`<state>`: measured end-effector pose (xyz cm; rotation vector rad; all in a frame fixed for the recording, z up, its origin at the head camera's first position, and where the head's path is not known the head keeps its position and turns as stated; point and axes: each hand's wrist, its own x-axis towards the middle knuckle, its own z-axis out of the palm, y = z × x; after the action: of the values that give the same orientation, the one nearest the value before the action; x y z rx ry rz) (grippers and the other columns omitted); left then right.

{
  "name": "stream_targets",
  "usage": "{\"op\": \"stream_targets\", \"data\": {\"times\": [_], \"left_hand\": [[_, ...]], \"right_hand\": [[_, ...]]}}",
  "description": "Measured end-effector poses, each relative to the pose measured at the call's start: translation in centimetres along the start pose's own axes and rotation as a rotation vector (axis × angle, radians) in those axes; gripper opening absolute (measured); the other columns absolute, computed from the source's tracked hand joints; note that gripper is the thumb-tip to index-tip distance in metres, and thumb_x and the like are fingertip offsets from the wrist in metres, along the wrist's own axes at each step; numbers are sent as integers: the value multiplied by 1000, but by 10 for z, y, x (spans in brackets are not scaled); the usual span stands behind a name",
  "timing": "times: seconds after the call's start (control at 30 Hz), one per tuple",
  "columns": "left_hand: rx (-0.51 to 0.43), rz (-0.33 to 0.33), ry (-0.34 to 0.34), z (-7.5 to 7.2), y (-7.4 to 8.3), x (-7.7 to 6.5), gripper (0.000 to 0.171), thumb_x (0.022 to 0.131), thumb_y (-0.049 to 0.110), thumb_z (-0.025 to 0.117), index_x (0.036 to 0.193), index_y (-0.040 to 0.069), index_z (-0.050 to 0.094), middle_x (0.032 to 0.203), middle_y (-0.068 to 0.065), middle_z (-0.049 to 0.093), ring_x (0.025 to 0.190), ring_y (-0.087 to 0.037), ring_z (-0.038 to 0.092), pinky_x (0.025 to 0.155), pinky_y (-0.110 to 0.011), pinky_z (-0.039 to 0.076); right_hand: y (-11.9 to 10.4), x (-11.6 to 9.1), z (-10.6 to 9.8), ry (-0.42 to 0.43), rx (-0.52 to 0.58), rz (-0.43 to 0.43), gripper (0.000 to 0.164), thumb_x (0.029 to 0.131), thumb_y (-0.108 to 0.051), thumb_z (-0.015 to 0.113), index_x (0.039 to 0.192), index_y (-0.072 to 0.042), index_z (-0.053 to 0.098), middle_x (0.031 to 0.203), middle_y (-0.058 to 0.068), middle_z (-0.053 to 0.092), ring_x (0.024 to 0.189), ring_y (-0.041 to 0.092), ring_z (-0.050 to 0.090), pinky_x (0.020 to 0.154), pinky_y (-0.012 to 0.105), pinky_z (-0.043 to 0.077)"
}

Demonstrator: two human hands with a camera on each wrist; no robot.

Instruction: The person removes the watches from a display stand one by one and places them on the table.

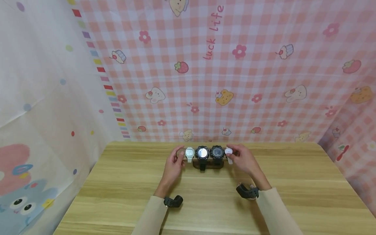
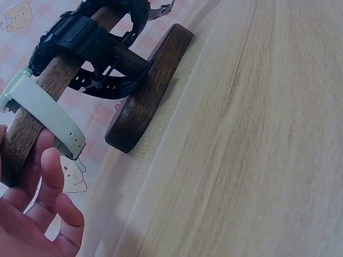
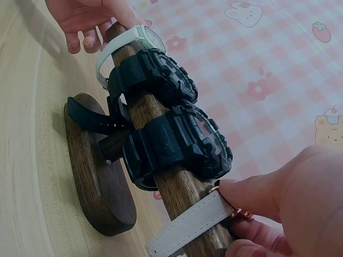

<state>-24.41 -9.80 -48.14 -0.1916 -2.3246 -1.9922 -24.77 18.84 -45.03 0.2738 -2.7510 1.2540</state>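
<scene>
Head view: I find the wooden watch stand [image 1: 212, 166] midway along the tabletop's [image 1: 205, 205] far edge, bearing, left to right, a pale green watch [image 1: 189, 152], a first black watch [image 1: 202, 152], a second black watch [image 1: 217, 152] and a white watch [image 1: 228, 150]. My left hand [image 1: 173, 165] is at the stand's left end, my right hand [image 1: 244, 159] at its right. Left wrist view: my left fingers curl beneath the end of the bar [image 2: 55, 80], beside the green strap; the thumb is mostly out of frame. I judge this grip steadies the bar, which appears to rest on one post [image 2: 127, 60]. Right wrist view: my right thumb and fingers pinch the white watch at its case, its strap lying across the bar, presumably to control how the dial sits. The black watches sit side by side near the post, probably for balance.
</scene>
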Motion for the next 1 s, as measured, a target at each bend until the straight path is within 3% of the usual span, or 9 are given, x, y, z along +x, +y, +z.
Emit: {"op": "stream_targets", "data": {"times": [0.27, 0.53, 0.73, 1.0], "left_hand": [[-2, -2, -3, 0, 1, -1, 33, 105, 15, 50, 137, 13, 56, 82, -22, 55, 83, -51, 60, 68, -37, 54], [2, -8, 1, -1, 2, -1, 32, 105, 16, 49, 137, 15, 56, 81, -23, 55, 83, -52, 60, 64, -28, 50], [3, -14, 4, -2, 3, -1, 32, 105, 16, 49, 137, 15, 56, 83, -23, 56, 84, -52, 59, 68, -39, 53], [4, -13, 10, 0, 4, -1, 32, 105, 15, 50, 136, 14, 57, 78, -17, 55, 83, -52, 60, 67, -39, 53]], "right_hand": [[-1, 0, -3, -16, 29, 74, 40, 93, -7, 64, 131, 5, 60, 101, 16, 62, 84, 24, 56, 68, 31, 45], [2, -1, -11, -34, 24, 93, 40, 95, -12, 64, 132, 3, 59, 101, 15, 67, 84, 22, 58, 67, 31, 45], [6, -3, -14, -16, 24, 85, 40, 95, -12, 65, 132, 2, 60, 99, 14, 66, 76, 20, 54, 61, 30, 43], [10, -6, -20, 15, 13, 82, 40, 94, -10, 66, 132, 2, 61, 103, 17, 66, 64, 16, 49, 50, 27, 38]]}}
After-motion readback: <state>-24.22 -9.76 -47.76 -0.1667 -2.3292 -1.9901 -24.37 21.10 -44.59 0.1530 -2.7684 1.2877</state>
